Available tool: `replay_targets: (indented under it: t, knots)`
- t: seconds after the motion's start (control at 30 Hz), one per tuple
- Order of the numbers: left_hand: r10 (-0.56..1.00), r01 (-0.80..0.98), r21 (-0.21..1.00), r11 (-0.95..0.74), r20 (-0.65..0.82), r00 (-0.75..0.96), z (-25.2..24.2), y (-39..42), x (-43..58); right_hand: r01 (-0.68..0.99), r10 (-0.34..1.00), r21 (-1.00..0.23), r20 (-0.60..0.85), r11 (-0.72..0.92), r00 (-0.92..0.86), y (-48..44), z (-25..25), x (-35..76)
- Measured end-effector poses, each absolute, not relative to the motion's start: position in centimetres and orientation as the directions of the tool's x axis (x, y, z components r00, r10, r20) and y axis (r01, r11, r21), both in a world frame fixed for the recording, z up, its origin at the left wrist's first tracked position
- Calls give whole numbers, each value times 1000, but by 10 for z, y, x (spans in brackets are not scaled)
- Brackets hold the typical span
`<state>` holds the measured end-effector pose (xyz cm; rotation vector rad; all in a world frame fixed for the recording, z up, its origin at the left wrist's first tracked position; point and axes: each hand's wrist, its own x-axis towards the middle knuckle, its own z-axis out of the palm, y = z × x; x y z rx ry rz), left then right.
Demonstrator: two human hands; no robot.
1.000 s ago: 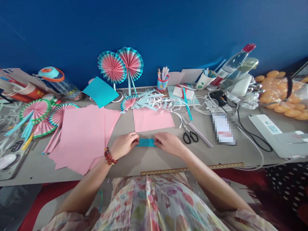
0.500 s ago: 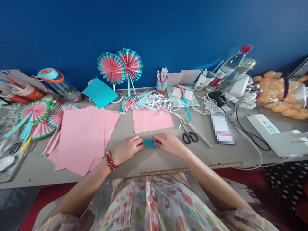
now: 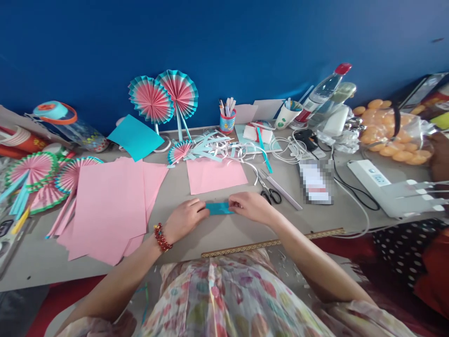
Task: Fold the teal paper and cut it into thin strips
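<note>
A narrow strip of blue paper (image 3: pixel 219 208) lies low over the table near its front edge, between my two hands. My left hand (image 3: pixel 187 216) is closed with its fingertips on the strip's left end. At the right end, my right hand (image 3: pixel 250 207) pinches the paper with curled fingers. Just beyond the strip is a sheet of pink paper (image 3: pixel 217 177). Black-handled scissors (image 3: pixel 270 192) rest to the right of my right hand, and a stack of pink sheets (image 3: pixel 110 206) spreads out left of my left hand.
Pleated paper fans (image 3: pixel 178 96) lean against the blue wall. White and blue paper scraps (image 3: pixel 213 146) pile up behind the pink sheet. A phone (image 3: pixel 316 182), a power strip (image 3: pixel 372 175) and cables lie at right. A patterned strip (image 3: pixel 242 247) runs along the front edge.
My right hand has slid a little to the right, so more of the blue strip shows between my hands. The camera view has turned slightly right.
</note>
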<state>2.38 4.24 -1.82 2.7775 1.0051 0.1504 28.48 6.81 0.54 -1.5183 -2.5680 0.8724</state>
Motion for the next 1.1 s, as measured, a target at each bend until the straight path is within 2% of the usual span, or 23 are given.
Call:
replay_targets:
  t: [0.33, 0.77, 1.1]
  knots:
    - [651, 630, 210, -748, 49, 757, -21, 43, 24, 783, 811, -515, -253, 348, -527, 71, -2, 287]
    - [665, 640, 230, -733, 45, 745, -26, 42, 22, 784, 811, -485, -225, 388, -540, 65, -2, 287]
    - [644, 639, 104, -762, 23, 765, -21, 37, 22, 763, 809, -474, -162, 439, -565, 61, -6, 290]
